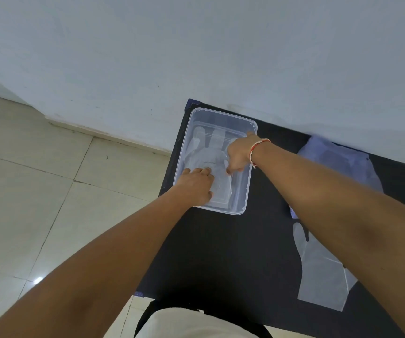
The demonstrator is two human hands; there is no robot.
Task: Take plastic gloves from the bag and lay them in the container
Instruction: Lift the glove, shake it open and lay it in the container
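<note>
A clear plastic container stands on the far left part of a black table. Inside it lies a translucent plastic glove, its fingers pointing away from me. My left hand rests flat on the glove's near end, fingers spread. My right hand reaches in from the right and presses fingertips onto the glove's right edge. A second glove lies flat on the table under my right forearm. The bluish plastic bag lies at the far right of the table.
The table stands against a white wall. Beige floor tiles spread to the left. My white-clothed lap shows at the bottom edge. A red and white thread circles my right wrist.
</note>
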